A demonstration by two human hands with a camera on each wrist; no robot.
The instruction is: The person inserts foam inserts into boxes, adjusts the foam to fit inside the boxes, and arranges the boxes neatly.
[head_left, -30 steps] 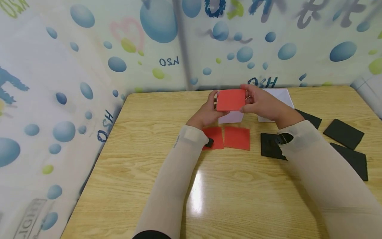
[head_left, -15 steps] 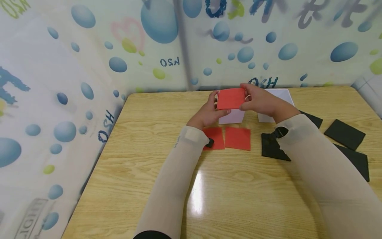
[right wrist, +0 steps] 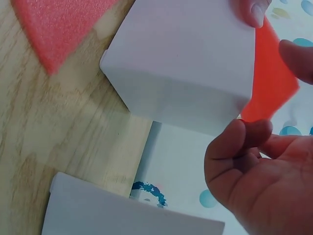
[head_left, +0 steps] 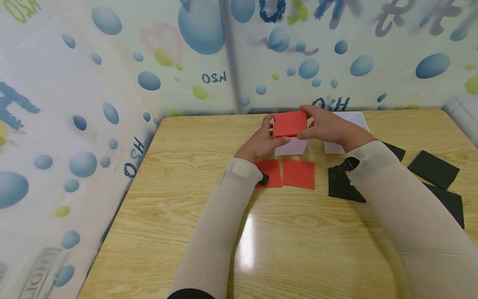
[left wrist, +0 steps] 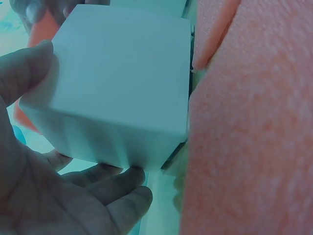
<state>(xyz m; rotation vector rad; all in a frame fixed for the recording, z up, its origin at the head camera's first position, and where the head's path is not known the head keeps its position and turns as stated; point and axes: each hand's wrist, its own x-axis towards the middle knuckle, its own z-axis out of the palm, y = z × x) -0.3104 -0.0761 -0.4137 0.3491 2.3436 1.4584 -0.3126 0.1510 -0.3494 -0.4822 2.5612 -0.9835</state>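
A small white box (head_left: 291, 147) stands near the table's back edge, with a red foam sheet (head_left: 290, 123) across its top. My left hand (head_left: 257, 143) grips the box from the left; in the left wrist view its thumb lies on the broad front face (left wrist: 120, 63) and its fingers reach along the side. My right hand (head_left: 328, 128) holds the foam sheet at its right end, thumb at the near corner and index finger at the far one. In the right wrist view its other fingers are curled beside the box. The box's inside is hidden.
Two red foam sheets (head_left: 298, 174) lie before the box, one partly under the left sleeve. A second white box (head_left: 351, 120) stands right, partly behind the right hand. Several black sheets (head_left: 434, 169) lie further right. A patterned wall (head_left: 254, 58) borders the table (head_left: 179, 216).
The view shifts slightly. Both hands stay at the box and the red foam sheet, with only small shifts of the right hand.
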